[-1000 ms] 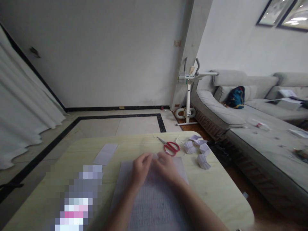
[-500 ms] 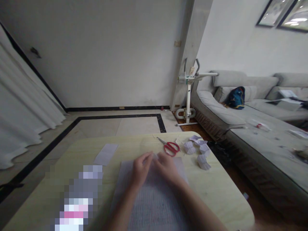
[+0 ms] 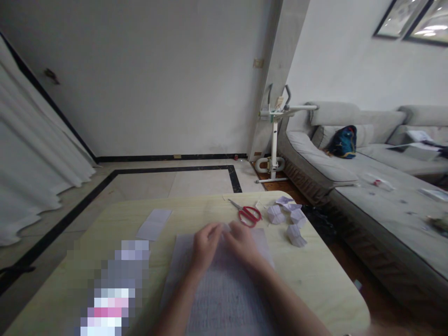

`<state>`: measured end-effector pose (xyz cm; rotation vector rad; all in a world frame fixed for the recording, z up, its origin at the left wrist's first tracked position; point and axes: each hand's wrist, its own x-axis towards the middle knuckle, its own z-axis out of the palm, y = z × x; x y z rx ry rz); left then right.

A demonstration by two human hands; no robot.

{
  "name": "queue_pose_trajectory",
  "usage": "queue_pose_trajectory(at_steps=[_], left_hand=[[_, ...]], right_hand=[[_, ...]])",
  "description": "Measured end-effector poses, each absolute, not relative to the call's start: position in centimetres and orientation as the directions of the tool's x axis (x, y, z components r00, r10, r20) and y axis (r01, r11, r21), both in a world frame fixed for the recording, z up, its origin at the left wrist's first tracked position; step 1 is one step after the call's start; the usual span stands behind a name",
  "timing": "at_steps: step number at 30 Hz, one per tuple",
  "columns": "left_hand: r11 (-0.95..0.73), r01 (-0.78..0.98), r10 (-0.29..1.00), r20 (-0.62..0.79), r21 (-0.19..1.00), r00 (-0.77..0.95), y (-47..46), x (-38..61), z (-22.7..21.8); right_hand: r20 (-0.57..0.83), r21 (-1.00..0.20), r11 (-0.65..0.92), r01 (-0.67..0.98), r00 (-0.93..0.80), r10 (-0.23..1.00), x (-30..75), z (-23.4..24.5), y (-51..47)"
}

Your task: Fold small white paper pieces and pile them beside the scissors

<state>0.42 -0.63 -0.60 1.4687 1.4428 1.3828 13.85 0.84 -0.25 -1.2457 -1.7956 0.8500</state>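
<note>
My left hand (image 3: pixel 206 241) and my right hand (image 3: pixel 241 239) meet above a large sheet of paper (image 3: pixel 224 298) covered in faint lines. Between their fingertips is a small piece of paper (image 3: pixel 226 227), mostly hidden by the fingers, and both hands are closed on it. Just beyond my right hand lie scissors with red handles (image 3: pixel 249 215), blades pointing to the far left. To the right of them sit several folded paper pieces (image 3: pixel 276 214). A plain paper slip (image 3: pixel 154 225) rests flat on the left.
The pale wooden table (image 3: pixel 315 280) has rounded corners. A pixelated patch (image 3: pixel 112 289) covers something on its left side. A grey sofa (image 3: pixel 381 200) with a blue bag (image 3: pixel 344 142) stands to the right, near a white exercise stand (image 3: pixel 275 140). A white curtain (image 3: pixel 31 154) hangs at left.
My hands stay in nearly the same place, with only a slight shift of the fingers around the small paper. Everything else on the table looks unmoved.
</note>
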Motion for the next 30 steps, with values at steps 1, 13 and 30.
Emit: queue_pose_trajectory(at_steps=[1, 13, 30], left_hand=[[-0.187, 0.276, 0.958, 0.237, 0.943, -0.162, -0.64, 0.43, -0.59], [-0.190, 0.272, 0.960, 0.237, 0.943, -0.151, -0.54, 0.43, -0.88], [-0.135, 0.187, 0.984, 0.153, 0.973, -0.086, -0.62, 0.45, -0.41]], right_hand=[[0.224, -0.850, 0.300, 0.432, -0.219, 0.950, 13.86, -0.29, 0.87], [0.230, -0.834, 0.308, 0.458, -0.220, 0.948, 13.82, -0.01, 0.83], [0.201, -0.939, 0.238, 0.249, -0.163, 0.966, 14.08, 0.30, 1.28]])
